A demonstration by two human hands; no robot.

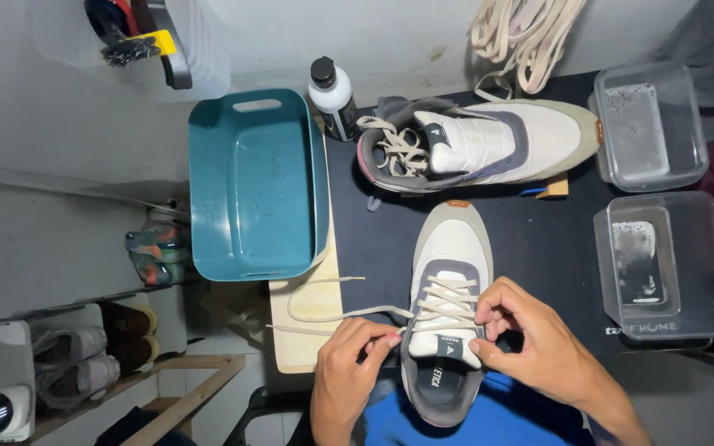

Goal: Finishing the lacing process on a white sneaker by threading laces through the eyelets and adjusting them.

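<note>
A white and grey sneaker [448, 248] stands toe-away on the dark mat [539, 239], right in front of me. My left hand [353, 363] pinches its cream lace [316, 318] at the left side of the upper eyelets; the loose lace loops out leftward over a wooden board [307, 347]. My right hand [526, 330] grips the lace at the right side of the tongue. A second matching sneaker [489, 140] lies on its side at the far end of the mat, its laces loose.
A teal plastic tub [254, 186] sits left of the mat. A white bottle with black cap [332, 95] stands behind it. Two clear plastic containers [663, 256] are at the right. Spare laces [522, 37] hang on the wall. Shoes [76, 363] fill shelves lower left.
</note>
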